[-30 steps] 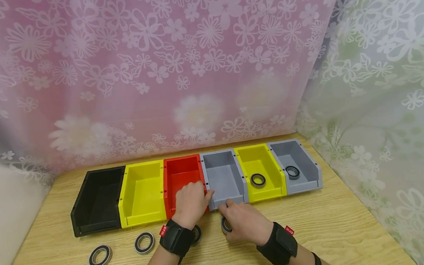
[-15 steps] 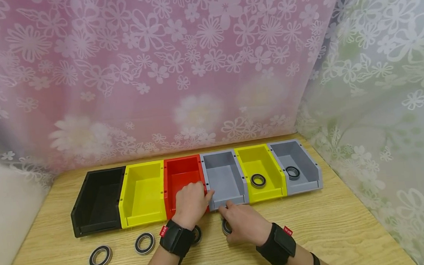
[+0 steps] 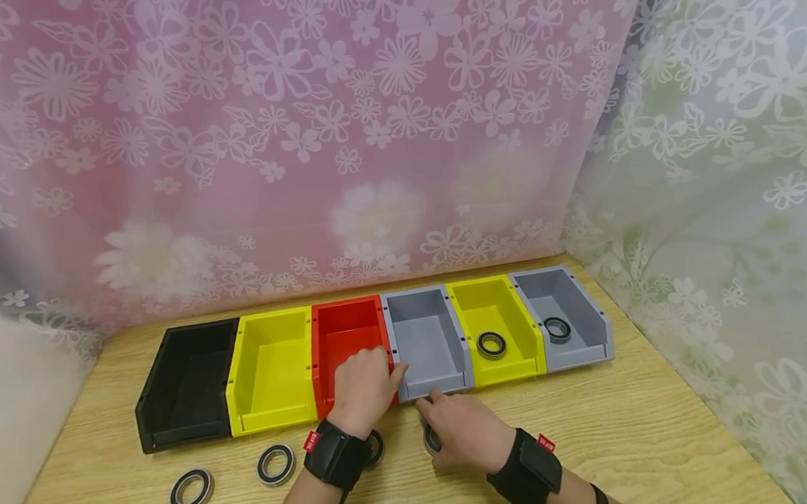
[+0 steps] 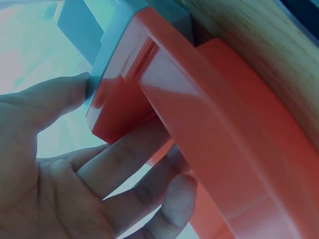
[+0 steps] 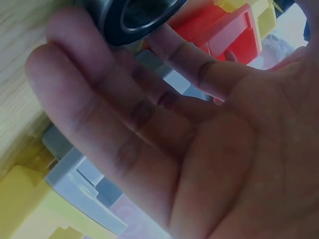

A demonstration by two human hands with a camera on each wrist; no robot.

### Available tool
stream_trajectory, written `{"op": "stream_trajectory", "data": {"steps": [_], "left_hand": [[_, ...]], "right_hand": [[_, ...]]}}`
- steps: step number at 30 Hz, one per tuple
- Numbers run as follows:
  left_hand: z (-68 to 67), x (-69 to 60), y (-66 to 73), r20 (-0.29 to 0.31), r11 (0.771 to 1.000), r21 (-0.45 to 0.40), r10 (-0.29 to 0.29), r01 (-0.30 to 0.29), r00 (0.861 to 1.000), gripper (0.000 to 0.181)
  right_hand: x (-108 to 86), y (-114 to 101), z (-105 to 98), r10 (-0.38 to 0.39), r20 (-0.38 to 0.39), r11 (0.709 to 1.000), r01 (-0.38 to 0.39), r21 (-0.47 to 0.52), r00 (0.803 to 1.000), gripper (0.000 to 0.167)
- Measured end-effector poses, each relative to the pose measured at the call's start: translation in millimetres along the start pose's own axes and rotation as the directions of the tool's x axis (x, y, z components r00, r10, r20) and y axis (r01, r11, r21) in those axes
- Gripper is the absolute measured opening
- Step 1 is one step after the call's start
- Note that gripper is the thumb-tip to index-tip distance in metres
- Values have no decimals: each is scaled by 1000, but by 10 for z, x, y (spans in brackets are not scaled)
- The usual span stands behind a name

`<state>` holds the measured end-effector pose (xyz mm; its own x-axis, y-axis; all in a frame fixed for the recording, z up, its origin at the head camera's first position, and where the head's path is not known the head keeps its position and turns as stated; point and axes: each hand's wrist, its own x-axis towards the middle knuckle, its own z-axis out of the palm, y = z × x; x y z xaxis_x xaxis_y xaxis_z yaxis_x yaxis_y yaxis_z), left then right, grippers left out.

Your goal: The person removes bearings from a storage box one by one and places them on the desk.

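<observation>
In the head view my left hand (image 3: 361, 388) is at the front of the red bin (image 3: 345, 326). Its fingers reach inside, while the thumb presses the adjoining wall of the middle grey bin (image 3: 423, 336); the left wrist view shows this pinch across the red wall (image 4: 209, 119). My right hand (image 3: 468, 431) is on the table before that grey bin. It holds a black-and-silver bearing (image 3: 430, 437) between thumb and fingers, and the bearing (image 5: 142, 20) appears at the top of the right wrist view. The right palm hides part of it in the head view.
A black bin (image 3: 188, 384), a left yellow bin (image 3: 274, 362), a right yellow bin (image 3: 495, 316) and an end grey bin (image 3: 561, 295) complete the row. The last two hold one bearing each. Loose bearings (image 3: 191, 491) lie in front, one partly behind the left wrist.
My right hand has shifted slightly toward the table's front, its fingertips a little lower against the grey bin's edge. My left hand stays in place.
</observation>
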<state>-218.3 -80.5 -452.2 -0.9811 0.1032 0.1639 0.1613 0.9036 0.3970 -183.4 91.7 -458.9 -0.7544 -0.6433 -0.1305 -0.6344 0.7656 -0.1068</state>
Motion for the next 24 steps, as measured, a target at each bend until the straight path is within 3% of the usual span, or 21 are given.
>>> {"op": "stream_trajectory", "data": {"steps": [10, 17, 24], "left_hand": [[-2, -4, 7, 14, 1000, -10, -15, 15, 1000, 37], [-10, -11, 6, -7, 1000, -6, -1, 1, 1000, 39], [5, -20, 2, -20, 1000, -7, 22, -22, 1000, 44]], "right_hand": [[-19, -20, -6, 19, 4, 1000, -19, 2, 1000, 57], [-37, -16, -51, 34, -6, 999, -34, -29, 999, 52], [-79, 8, -233, 29, -87, 997, -23, 70, 996, 25]]}}
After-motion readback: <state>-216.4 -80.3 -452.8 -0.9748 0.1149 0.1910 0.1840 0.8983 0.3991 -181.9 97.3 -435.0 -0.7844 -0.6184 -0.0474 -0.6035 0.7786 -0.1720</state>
